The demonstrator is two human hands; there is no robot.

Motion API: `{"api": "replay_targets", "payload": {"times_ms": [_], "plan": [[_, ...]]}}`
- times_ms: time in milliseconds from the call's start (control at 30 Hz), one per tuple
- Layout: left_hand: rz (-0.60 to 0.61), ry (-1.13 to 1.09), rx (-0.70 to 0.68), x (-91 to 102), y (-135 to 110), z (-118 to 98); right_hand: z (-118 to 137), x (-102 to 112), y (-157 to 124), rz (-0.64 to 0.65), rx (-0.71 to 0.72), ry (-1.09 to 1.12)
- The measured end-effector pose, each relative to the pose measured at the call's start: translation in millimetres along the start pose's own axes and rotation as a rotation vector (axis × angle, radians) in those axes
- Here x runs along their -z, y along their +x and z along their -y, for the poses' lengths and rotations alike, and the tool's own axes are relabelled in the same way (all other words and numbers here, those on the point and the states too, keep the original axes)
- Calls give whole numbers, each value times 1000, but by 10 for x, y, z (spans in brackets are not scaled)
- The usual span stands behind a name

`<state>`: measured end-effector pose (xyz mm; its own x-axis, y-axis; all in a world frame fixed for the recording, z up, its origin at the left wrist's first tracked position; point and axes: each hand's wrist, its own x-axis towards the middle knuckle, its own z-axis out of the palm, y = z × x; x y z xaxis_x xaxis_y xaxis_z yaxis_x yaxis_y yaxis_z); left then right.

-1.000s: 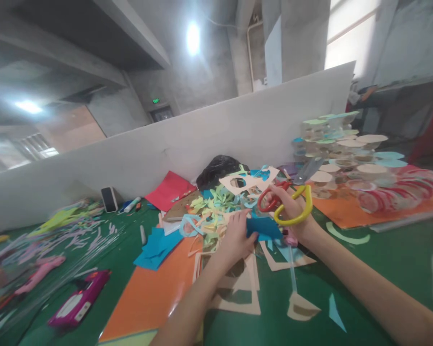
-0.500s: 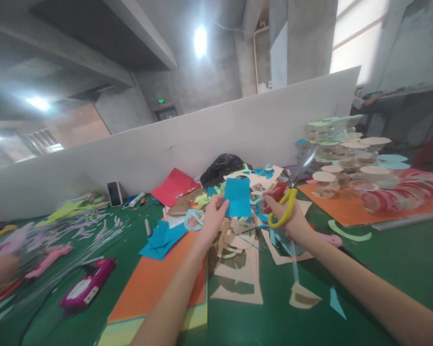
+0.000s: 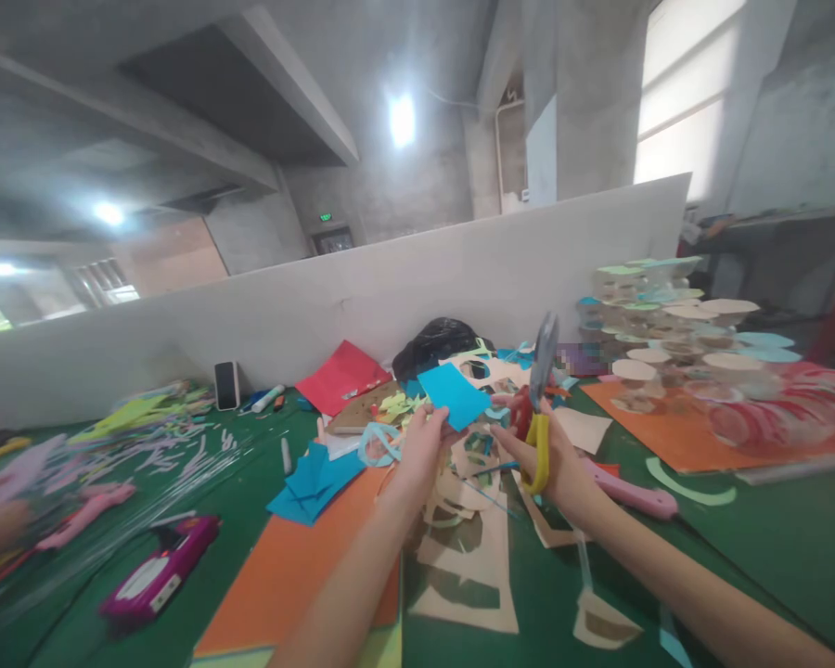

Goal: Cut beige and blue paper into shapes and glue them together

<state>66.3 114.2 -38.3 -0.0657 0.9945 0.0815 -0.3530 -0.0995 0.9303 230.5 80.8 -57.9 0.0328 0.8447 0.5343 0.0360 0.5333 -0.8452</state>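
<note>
Here, scraps (image 3: 485, 521) litter the green table (image 3: 250, 468); walls (image 3: 404, 181) seem concrete.

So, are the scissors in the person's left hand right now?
No, the right hand holds the scissors, while the left hand holds a piece of blue paper.

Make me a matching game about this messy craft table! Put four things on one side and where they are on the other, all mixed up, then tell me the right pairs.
Things:
1. scissors
2. phone
3. black bag
4. raised blue paper

Places:
A. behind the paper scraps
B. in the left hand
C. standing up near the white partition
D. in the right hand

Right pairs: 1-D, 2-C, 3-A, 4-B
</note>
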Motion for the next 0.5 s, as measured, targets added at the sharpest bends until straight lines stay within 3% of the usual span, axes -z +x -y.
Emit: {"api": "replay_targets", "payload": {"times_ms": [133, 367, 500], "plan": [[28, -90, 77, -90, -61, 62, 39, -32, 14, 45, 63, 0], [144, -205, 201, -216, -201, 51, -119, -50, 50, 91, 24, -29], [95, -221, 191, -217, -216, 34, -156, -19, 67, 79, 37, -14]]}}
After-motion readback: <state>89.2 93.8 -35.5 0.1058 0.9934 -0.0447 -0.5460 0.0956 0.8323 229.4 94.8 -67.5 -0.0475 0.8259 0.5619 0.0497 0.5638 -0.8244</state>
